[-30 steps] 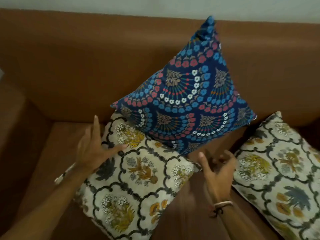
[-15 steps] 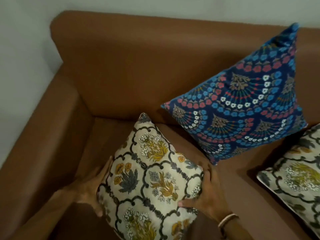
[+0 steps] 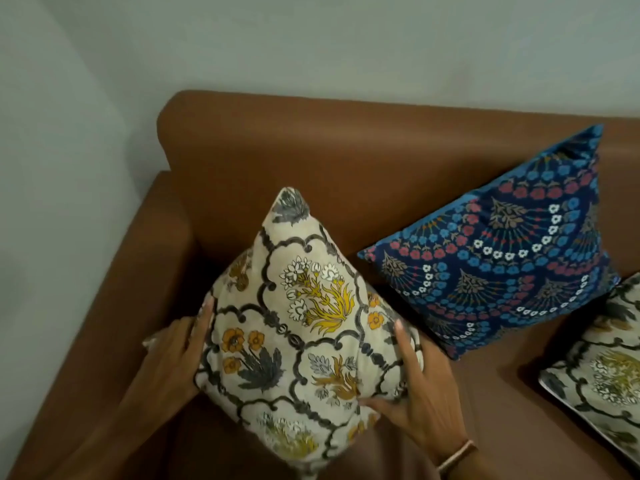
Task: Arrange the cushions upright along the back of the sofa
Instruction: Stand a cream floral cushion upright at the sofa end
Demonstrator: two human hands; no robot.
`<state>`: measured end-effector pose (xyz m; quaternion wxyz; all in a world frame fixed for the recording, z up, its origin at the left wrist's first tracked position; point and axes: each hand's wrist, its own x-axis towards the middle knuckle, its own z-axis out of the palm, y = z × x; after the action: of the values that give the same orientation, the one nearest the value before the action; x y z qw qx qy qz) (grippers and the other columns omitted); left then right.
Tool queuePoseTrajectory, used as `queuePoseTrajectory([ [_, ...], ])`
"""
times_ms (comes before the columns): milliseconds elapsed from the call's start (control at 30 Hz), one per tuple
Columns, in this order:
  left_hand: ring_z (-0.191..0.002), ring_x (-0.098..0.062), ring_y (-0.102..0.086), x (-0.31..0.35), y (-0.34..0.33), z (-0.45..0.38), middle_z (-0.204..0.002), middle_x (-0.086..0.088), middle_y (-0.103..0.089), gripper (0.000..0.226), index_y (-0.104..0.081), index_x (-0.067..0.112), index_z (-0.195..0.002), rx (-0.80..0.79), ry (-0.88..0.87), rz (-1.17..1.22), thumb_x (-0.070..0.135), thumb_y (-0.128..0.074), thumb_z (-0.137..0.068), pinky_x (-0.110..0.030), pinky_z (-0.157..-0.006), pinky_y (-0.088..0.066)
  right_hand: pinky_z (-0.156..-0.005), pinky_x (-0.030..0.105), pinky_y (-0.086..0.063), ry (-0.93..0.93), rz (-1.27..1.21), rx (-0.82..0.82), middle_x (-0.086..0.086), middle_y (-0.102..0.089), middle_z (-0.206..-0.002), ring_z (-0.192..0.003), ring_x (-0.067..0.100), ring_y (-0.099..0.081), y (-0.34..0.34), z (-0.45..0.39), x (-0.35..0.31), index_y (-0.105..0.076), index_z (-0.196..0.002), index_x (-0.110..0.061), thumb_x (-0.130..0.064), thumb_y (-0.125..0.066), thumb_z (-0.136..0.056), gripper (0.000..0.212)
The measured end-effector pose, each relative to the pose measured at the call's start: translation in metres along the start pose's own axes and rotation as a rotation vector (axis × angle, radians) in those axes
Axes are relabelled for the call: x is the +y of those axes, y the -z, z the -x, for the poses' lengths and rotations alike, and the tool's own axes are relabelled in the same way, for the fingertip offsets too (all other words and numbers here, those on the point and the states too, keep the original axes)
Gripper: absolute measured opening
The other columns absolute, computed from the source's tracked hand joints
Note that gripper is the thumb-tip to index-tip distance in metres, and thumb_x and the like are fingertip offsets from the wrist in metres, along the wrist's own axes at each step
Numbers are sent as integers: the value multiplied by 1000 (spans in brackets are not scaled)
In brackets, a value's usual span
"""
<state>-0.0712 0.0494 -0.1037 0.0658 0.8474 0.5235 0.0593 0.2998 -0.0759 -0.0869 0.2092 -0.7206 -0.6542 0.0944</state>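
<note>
Held between both hands over the seat near the sofa's (image 3: 346,140) left corner: the cream floral cushion (image 3: 304,323), tipped on a point with one corner up toward the backrest. Left hand (image 3: 176,358) pressed flat against its left edge, right hand (image 3: 426,386) wrapped on the lower right edge, fingers (image 3: 403,344) spread and closed on the fabric, thumb dug into the front face.

Looks soft and light, probably plump enough to dent under the thumb yet spring back; woven cover likely gives good friction, so little risk of slipping. Nothing fragile. Best held as now, by two opposite edges, so as to turn it square and set a flat side down.

Open room: bare backrest between the armrest (image 3: 114,306) and the blue patterned cushion (image 3: 502,247), which leans upright on a point against the back. Gap seems wide enough, though tight on the right, where the held cushion lies just beside the blue one's lower left corner. Another cream cushion (image 3: 602,368) flat on the seat at far right, partly cut off by the frame.
</note>
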Motion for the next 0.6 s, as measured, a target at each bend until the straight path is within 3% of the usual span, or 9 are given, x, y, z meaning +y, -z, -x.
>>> queuePoseTrajectory([
  [100, -97, -39, -49, -17, 29, -45, -118, -24, -48, 72, -9, 4, -161, 189, -53, -86, 50, -15, -106, -56, -75, -54, -93, 53, -51, -2, 65, 120, 25, -56, -137, -118, 41, -55, 4, -37, -12, -3, -167, -35, -85, -61, -70, 124],
  [233, -108, -47, -50, -22, 56, -103, -127, -38, -52, 78, -16, -6, -157, 191, -76, -101, 52, -19, -105, -61, -86, -50, -96, 56, -44, -19, 196, 205, 25, -52, -133, -115, 38, -48, 6, -93, -20, -6, -167, -32, -86, -53, -73, 118],
  [300, -113, -49, -50, -28, 62, -126, -132, -41, -50, 88, -18, -8, -156, 136, -74, -133, 50, -51, -98, -60, -93, -46, -106, 63, -40, -40, 289, 174, 31, -51, -138, -126, 40, -44, 1, -114, -20, -16, -165, -27, -90, -49, -72, 117],
  [367, -118, -52, -51, -29, 62, -137, -137, -40, -46, 117, -13, -4, -159, 22, -38, -134, 26, -88, -73, -63, -98, -47, -115, 70, -31, -35, 358, 117, 33, -47, -148, -140, 43, -41, -8, -126, -23, -22, -164, -24, -94, -47, -71, 120],
  [467, -129, -53, -47, -28, 57, -138, -145, -40, -40, 136, -5, 3, -161, -41, -25, -96, 17, -95, -60, -65, -105, -45, -121, 73, -20, 5, 394, 76, 31, -34, -162, -151, 45, -36, -19, -133, -21, -20, -166, -18, -96, -50, -68, 128],
  [600, -143, -48, -36, -35, 54, -132, -158, -32, -30, 158, 6, 13, -162, -83, -27, -89, 40, -100, -49, -67, -112, -38, -127, 64, -18, 47, 370, 36, 31, -22, -168, -157, 45, -25, -20, -134, -16, -11, -166, -14, -94, -60, -63, 140],
])
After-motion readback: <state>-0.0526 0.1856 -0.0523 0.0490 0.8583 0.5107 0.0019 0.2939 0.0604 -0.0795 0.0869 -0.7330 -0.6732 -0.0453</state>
